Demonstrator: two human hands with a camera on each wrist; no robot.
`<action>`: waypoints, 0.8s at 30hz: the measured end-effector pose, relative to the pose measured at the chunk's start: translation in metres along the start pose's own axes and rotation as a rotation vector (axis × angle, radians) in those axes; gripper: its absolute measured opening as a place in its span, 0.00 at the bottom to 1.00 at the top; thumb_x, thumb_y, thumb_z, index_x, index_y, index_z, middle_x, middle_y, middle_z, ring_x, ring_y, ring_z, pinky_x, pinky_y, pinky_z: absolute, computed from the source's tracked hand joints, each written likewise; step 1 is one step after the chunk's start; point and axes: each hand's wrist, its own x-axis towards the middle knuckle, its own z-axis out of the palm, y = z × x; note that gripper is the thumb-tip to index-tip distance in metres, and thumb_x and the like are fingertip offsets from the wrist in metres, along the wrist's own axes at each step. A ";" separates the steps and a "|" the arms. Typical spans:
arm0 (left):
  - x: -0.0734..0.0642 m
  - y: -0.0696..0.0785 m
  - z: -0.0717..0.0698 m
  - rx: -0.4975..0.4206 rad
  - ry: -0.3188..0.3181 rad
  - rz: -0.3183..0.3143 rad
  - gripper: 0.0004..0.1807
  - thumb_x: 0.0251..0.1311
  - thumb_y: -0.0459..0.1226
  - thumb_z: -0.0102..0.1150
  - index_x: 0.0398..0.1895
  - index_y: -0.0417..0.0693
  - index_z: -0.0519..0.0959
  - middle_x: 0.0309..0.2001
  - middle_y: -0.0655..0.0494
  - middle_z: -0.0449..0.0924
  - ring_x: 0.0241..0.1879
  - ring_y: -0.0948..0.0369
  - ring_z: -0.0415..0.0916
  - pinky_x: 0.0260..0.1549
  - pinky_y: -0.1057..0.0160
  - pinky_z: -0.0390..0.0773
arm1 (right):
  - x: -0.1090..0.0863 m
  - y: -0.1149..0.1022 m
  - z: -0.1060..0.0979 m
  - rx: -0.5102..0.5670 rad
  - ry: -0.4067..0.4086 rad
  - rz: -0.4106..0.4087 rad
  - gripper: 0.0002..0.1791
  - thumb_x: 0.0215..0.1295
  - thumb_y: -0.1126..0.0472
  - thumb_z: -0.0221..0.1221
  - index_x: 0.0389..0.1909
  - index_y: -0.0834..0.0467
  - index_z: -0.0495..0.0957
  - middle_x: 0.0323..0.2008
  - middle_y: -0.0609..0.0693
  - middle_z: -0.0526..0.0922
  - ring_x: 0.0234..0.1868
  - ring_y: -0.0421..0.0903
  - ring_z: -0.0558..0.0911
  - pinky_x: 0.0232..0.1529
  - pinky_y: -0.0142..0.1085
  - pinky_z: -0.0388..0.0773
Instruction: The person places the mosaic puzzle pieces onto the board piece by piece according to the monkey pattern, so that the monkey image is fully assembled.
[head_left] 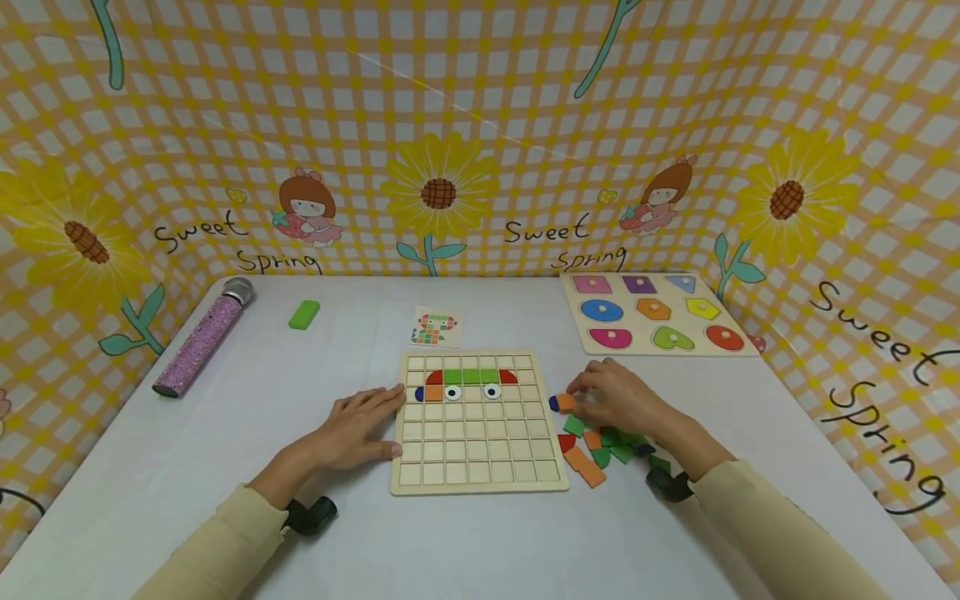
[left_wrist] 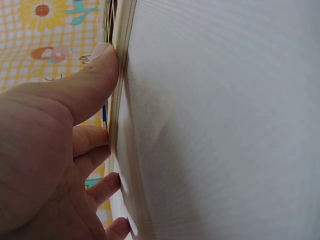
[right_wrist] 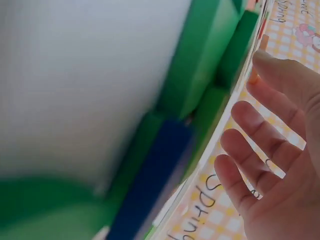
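A wooden grid board (head_left: 480, 454) lies in the middle of the table. Its upper rows hold red, green, orange and blue tiles and two round eye pieces (head_left: 453, 392). My left hand (head_left: 352, 429) rests at the board's left edge; thumb and fingertips touch its side in the left wrist view. Right of the board, my right hand (head_left: 618, 400) pinches an orange square tile (head_left: 566, 403) between thumb and forefinger. A dark blue rounded tile (head_left: 553, 403) shows right beside it. Below that hand lies a loose pile of green, orange, red and blue tiles (head_left: 585, 467).
A small picture card (head_left: 437, 327) lies behind the board. A shape puzzle board (head_left: 622, 292) is at the back right. At the left are a green block (head_left: 304, 315) and a glittery pink microphone (head_left: 206, 337). Patterned cloth (head_left: 480, 108) closes off the back.
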 end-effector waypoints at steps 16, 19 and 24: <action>0.001 0.001 -0.001 -0.006 -0.003 -0.004 0.42 0.58 0.49 0.60 0.72 0.44 0.56 0.74 0.50 0.52 0.72 0.44 0.50 0.61 0.37 0.53 | 0.019 -0.043 0.000 0.045 0.058 -0.003 0.14 0.56 0.54 0.65 0.42 0.54 0.84 0.36 0.48 0.81 0.41 0.45 0.72 0.43 0.40 0.72; 0.001 0.001 0.000 -0.007 -0.004 -0.007 0.42 0.58 0.49 0.60 0.72 0.44 0.56 0.74 0.50 0.52 0.72 0.44 0.49 0.61 0.37 0.52 | 0.024 -0.050 0.001 0.065 0.057 0.009 0.14 0.57 0.55 0.65 0.43 0.54 0.84 0.37 0.48 0.81 0.42 0.46 0.73 0.42 0.40 0.73; 0.001 0.000 0.000 -0.010 -0.005 -0.008 0.42 0.58 0.50 0.60 0.72 0.44 0.56 0.75 0.50 0.51 0.72 0.44 0.49 0.61 0.37 0.52 | 0.033 -0.058 0.004 0.071 0.039 0.043 0.14 0.57 0.54 0.64 0.44 0.54 0.84 0.36 0.48 0.81 0.41 0.47 0.72 0.42 0.39 0.71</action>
